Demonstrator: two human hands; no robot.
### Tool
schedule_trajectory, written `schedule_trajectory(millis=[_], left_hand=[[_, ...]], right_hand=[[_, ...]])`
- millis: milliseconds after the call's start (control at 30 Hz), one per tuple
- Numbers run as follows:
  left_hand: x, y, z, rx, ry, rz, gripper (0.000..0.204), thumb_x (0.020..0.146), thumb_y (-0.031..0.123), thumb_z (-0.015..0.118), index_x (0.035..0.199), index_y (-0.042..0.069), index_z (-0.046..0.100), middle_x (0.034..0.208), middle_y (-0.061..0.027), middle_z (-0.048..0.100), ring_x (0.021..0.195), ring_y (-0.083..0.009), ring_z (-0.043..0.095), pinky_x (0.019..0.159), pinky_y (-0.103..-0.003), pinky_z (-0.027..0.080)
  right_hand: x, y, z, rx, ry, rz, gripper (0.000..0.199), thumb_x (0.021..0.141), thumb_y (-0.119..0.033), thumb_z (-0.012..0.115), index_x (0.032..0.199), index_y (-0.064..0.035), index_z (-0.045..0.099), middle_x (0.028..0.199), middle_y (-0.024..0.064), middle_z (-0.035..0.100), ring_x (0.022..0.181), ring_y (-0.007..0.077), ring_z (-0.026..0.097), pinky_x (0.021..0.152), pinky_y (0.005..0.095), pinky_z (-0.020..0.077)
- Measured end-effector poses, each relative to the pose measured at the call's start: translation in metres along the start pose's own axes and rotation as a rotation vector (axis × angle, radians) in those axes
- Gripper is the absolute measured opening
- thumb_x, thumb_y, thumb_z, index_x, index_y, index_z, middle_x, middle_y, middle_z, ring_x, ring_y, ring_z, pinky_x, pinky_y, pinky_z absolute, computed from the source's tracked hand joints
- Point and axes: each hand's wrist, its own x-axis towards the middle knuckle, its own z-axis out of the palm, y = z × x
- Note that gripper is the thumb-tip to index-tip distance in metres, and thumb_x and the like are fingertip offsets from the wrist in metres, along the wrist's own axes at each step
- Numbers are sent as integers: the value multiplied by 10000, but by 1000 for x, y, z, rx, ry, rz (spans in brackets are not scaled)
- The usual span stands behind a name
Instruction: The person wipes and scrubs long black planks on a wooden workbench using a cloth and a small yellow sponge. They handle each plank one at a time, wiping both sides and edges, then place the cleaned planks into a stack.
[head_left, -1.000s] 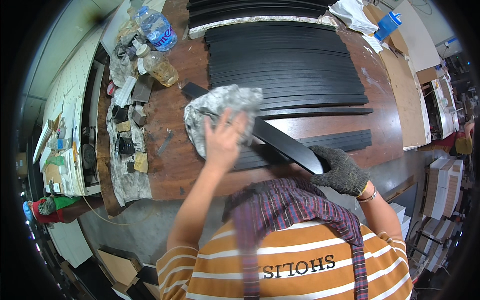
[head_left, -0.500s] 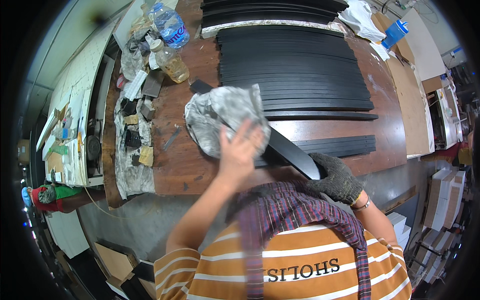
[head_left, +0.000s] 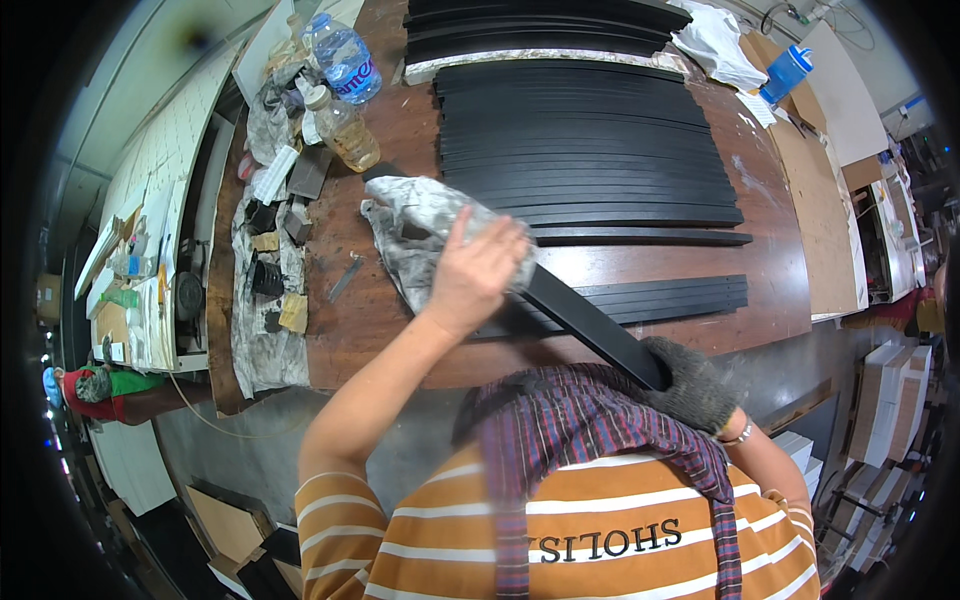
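A long black slat (head_left: 592, 326) slants from beside the bottles down to my right hand (head_left: 693, 385), which wears a dark grey knitted glove and grips its near end. Bare, my left hand (head_left: 478, 270) presses a grey-stained white rag (head_left: 400, 250) over the slat's far part, fingers lying across the cloth. Part of the slat is hidden under the rag; its far tip shows past it. To the right, several finished-looking black slats (head_left: 590, 150) lie side by side on the brown table (head_left: 345, 345), with a smaller group of slats (head_left: 680, 298) nearer me.
At the back left stand a large clear bottle (head_left: 345, 60) and a bottle of yellowish liquid (head_left: 342, 132). Sanding blocks (head_left: 310, 172) and scraps lie on a stained cloth (head_left: 270, 350) along the left edge. A blue bottle (head_left: 787, 72) is at the back right.
The slat and my right hand have shifted down and to the right. My left hand stays over the rag, which now lies more narrowly along the slat.
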Motion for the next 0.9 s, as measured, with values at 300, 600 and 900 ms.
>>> schedule_trajectory(millis=[300,600,900], left_hand=[[13,-25,1,149,29,214,397,892,90,589,1277,124,677,1126,-35,759,1198,-161,675,1240,-576,195],[-17,-117,-96,-227,478,-879,247,977,242,693,1037,3,714,926,-112,765,756,-203,732,708,-354,570],[24,53,-25,-296,52,64,473,810,117,677,1272,217,704,1315,57,696,1405,-184,502,1211,-649,146]], right_hand=[[9,25,38,-118,11,-20,653,721,-381,847,1240,-64,610,1119,203,693,1006,390,689,869,461,558],[6,7,23,-49,174,119,552,738,-383,815,1169,-89,636,970,187,718,924,386,706,793,474,557],[22,-3,31,8,232,-15,635,686,-356,821,1225,-81,629,989,187,717,906,378,711,767,446,573]])
